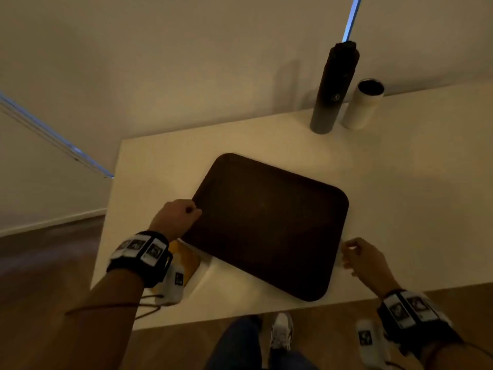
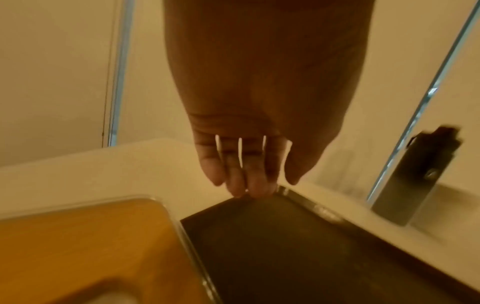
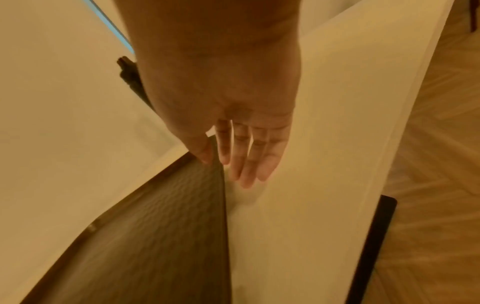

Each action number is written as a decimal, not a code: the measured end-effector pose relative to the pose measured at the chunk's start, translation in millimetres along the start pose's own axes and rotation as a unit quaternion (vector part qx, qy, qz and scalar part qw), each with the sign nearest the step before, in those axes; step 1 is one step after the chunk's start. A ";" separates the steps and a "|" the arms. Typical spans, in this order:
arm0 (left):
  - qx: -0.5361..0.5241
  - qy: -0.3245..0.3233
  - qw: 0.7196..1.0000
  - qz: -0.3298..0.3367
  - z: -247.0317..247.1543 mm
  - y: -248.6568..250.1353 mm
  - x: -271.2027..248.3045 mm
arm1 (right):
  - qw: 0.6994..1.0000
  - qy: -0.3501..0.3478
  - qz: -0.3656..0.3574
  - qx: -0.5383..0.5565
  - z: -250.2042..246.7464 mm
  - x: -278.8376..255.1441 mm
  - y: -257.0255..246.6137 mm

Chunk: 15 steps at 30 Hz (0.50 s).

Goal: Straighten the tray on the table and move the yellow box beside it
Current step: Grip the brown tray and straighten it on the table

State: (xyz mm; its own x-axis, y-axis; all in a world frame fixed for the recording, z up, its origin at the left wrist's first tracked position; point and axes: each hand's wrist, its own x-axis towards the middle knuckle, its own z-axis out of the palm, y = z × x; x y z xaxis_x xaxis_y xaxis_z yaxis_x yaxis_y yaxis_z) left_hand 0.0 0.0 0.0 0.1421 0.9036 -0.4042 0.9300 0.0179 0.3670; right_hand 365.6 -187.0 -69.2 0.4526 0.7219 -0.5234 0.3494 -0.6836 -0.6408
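A dark brown tray [image 1: 266, 225] lies skewed on the white table [image 1: 400, 182]. My left hand [image 1: 184, 213] grips the tray's left rim; in the left wrist view its fingertips [image 2: 249, 189] sit on the rim of the tray [image 2: 285, 257]. My right hand [image 1: 352, 253] is at the tray's right edge. In the right wrist view its thumb touches the rim of the tray [image 3: 155, 236] and its straight fingers [image 3: 246, 164] reach down beside it. The yellow box [image 1: 188, 260] lies against the tray's near-left edge, half hidden under my left wrist, and shows large in the left wrist view [image 2: 91, 246].
A tall black bottle [image 1: 334, 86] and a white tumbler [image 1: 364, 104] stand at the table's far edge, right of the tray. Bare tabletop spreads to the tray's right. The table's near edge is close to my legs and shoe [image 1: 281, 332]. Wood floor lies below.
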 end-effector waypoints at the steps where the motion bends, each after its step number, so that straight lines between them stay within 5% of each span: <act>1: 0.017 -0.013 1.000 -0.014 1.1 -1.2 13.9 | 1.000 0.006 0.020 0.005 0.4 7.2 -2.4; 7: 0.067 -0.067 0.992 -0.080 -1.0 -6.0 87.9 | 0.988 0.017 0.131 0.084 5.1 30.8 -15.8; 15: -0.017 -0.058 0.994 -0.091 -2.1 -6.8 143.0 | 0.978 0.077 0.147 0.124 18.3 47.5 -28.1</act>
State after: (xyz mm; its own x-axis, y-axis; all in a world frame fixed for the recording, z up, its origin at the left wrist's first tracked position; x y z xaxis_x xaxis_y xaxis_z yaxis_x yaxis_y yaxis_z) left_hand 13.3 130.0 -58.5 0.0116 0.8289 -0.5592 0.9322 0.1933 0.3060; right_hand 362.2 -131.5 -86.3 0.6289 0.4608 -0.6263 -0.0147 -0.7983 -0.6021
